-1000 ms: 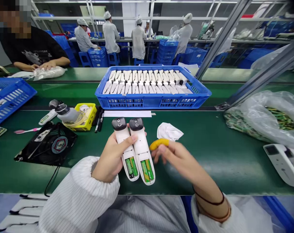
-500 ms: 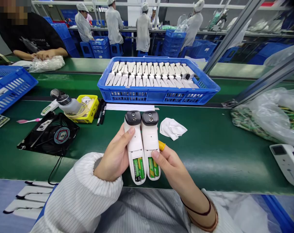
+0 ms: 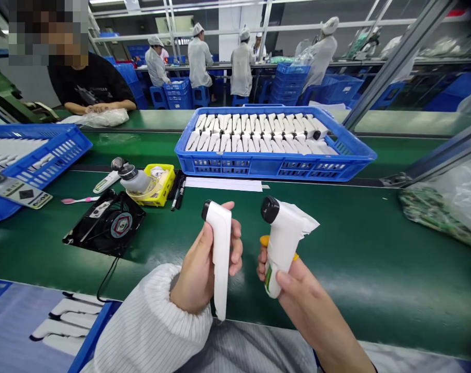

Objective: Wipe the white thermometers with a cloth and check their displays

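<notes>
"How many handsets are in hand?"

"Two, one apiece. The left hand [image 3: 192, 274], low in the middle of the frame, grasps the first handset [image 3: 222, 243] between thumb and fingers. It stands nearly upright, seen from its narrow side, black end uppermost."

"And the right hand [image 3: 303, 292]?"

"Right of centre, its fingers wrapped round the second handset [image 3: 284, 233]. That one leans, its single black end towards the top of the frame, with one patch of green at its lower end. Two bits of yellow finger covering [image 3: 265, 240] show."

"What's behind it?"

"One white cloth [image 3: 308, 223], partly hidden — I can't tell whether the two touch."

"Count the containers on the green table [image 3: 352, 290]."

"One blue crate [image 3: 260, 167] at the upper middle, holding two rows of white handsets, too tightly packed to count surely. A second crate [image 3: 60, 156] sits at the left edge, and one yellow basket [image 3: 167, 186] left of centre."

"Anything around the basket?"

"At least two pens [image 3: 180, 194] just beside it, one bottle [image 3: 136, 181], one pink toothbrush [image 3: 80, 200] and one black fan [image 3: 122, 224]."
</notes>
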